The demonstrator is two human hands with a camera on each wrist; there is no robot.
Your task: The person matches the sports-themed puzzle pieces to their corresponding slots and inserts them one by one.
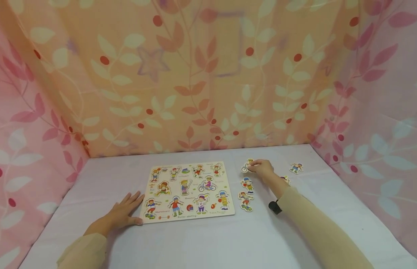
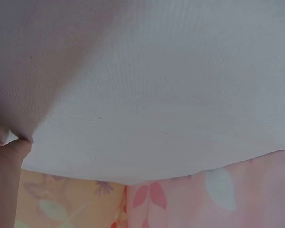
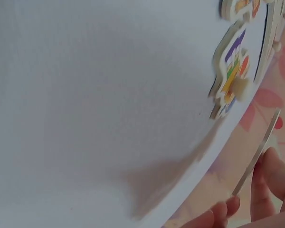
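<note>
My right hand [image 1: 262,169] pinches a flat wooden puzzle piece with a cyclist on it [image 1: 245,167], beyond the board's right side. In the right wrist view the cyclist piece [image 3: 256,154] shows edge-on between the fingers, lifted off the table. My left hand [image 1: 122,213] rests with spread, fairly straight fingers at the left edge of the wooden puzzle board [image 1: 230,205]. The board lies flat and bears several sports figures. Only part of the left hand [image 2: 7,171] shows in the left wrist view.
Right of the board lie a blue-capped figure piece [image 1: 247,185] and a skateboarder piece [image 1: 245,201]. A skater piece [image 1: 296,167] lies farther right; another piece [image 1: 285,179] is partly hidden by the right forearm. Patterned curtains [image 1: 195,93] stand round the white table [image 1: 181,246].
</note>
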